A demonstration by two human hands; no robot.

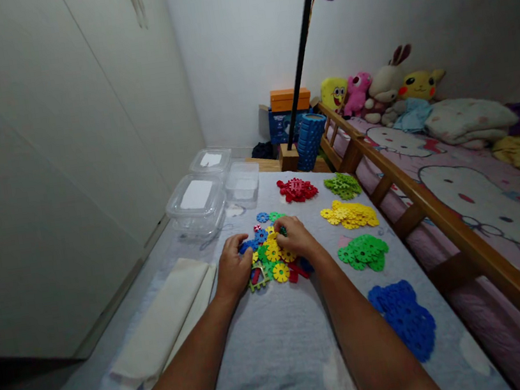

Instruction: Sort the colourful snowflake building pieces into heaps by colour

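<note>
A mixed heap of flower-shaped plastic interlocking discs [272, 252] in blue, yellow, green and red lies on the cloth between my hands. My left hand [234, 266] rests at the heap's left side, its fingers curved and apart from the thumb, nothing visibly held. At the upper right of the heap, my right hand [296, 239] has its fingers closed together; a bit of dark green shows by the fingertips, but what they grip is mostly hidden. A light-green square piece [258, 276] lies at the heap's near edge.
Sorted piles stand to the right: red [297, 190], light green [343, 186], yellow [350, 214], green [363, 252] and blue [404, 320]. Clear plastic boxes [197, 204] sit at back left, a folded cream cloth [169, 321] at left. A wooden bed rail [461, 250] borders the right.
</note>
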